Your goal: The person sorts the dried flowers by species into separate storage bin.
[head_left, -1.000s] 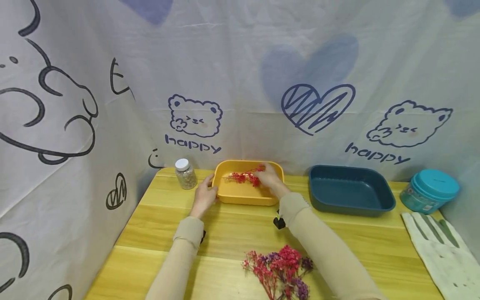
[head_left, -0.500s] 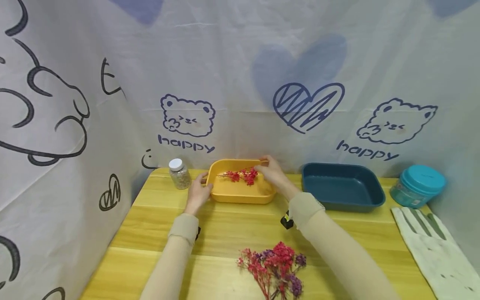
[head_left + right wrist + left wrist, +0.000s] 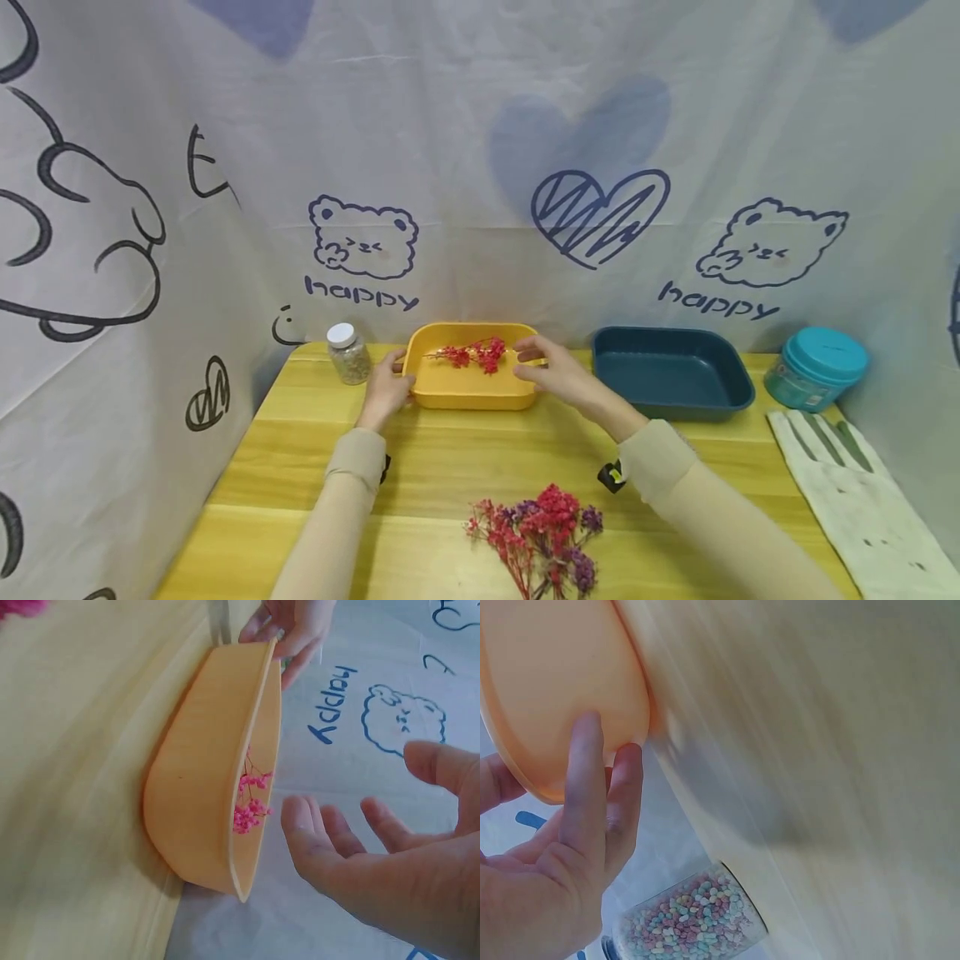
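Note:
A yellow tray [image 3: 474, 397] sits against the back of the table, with a sprig of small red dried flowers [image 3: 480, 353] lying in it. My left hand [image 3: 386, 390] grips the tray's left end; in the left wrist view its fingers [image 3: 587, 780] lie against the outer wall. My right hand [image 3: 557, 377] is at the tray's right end, fingers loosely bent and holding nothing. The right wrist view shows that hand [image 3: 390, 855] apart from the rim. Nearer the front lies a bunch of red and purple dried flowers [image 3: 542, 533].
A white-capped jar of small coloured stones [image 3: 350, 358] stands left of the tray. To the right are a dark blue tray [image 3: 675, 410], a teal-lidded tub [image 3: 817, 367] and a white glove [image 3: 862, 492]. A printed curtain [image 3: 480, 158] hangs behind the table.
My right hand has let go of the red sprig, which stays in the yellow tray, and has drawn back to the right. My left hand stays at the tray's left end.

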Demonstrator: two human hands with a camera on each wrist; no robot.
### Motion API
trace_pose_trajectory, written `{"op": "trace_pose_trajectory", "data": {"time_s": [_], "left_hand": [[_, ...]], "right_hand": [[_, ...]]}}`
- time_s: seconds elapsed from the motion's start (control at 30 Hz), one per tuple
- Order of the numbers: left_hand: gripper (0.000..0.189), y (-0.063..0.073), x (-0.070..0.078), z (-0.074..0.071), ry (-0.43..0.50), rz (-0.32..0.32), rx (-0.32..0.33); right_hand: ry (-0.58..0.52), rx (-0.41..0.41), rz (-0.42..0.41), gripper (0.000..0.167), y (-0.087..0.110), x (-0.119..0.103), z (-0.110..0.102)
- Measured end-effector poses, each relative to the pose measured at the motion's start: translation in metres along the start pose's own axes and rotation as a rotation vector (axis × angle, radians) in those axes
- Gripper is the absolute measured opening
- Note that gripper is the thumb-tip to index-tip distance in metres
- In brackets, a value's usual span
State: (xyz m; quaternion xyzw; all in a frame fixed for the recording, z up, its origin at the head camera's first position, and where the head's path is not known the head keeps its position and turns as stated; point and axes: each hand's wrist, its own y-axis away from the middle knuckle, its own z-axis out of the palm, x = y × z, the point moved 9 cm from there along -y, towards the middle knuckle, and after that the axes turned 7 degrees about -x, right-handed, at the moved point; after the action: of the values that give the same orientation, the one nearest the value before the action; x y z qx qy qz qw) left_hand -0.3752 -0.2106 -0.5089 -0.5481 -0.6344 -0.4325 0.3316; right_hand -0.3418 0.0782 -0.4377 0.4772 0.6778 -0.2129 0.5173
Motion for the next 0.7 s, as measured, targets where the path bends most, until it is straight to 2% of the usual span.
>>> {"op": "trace_pose_trajectory", "data": {"time_s": [0.17, 0.43, 0.7], "left_hand": [[0.065, 0.001, 0.000, 0.001, -0.008, 0.000, -0.013], [0.063, 0.004, 0.005, 0.001, 0.014, 0.010, -0.021], [0.063, 0.003, 0.000, 0.003, 0.041, -0.002, -0.030]], "right_hand": [[0.050, -0.101, -0.065, 0.050, 0.026, 0.007, 0.010], [0.129, -0.270, -0.135, 0.062, 0.062, 0.018, 0.024], [0.290, -0.428, -0.178, 0.050, 0.092, 0.033, 0.047]]}}
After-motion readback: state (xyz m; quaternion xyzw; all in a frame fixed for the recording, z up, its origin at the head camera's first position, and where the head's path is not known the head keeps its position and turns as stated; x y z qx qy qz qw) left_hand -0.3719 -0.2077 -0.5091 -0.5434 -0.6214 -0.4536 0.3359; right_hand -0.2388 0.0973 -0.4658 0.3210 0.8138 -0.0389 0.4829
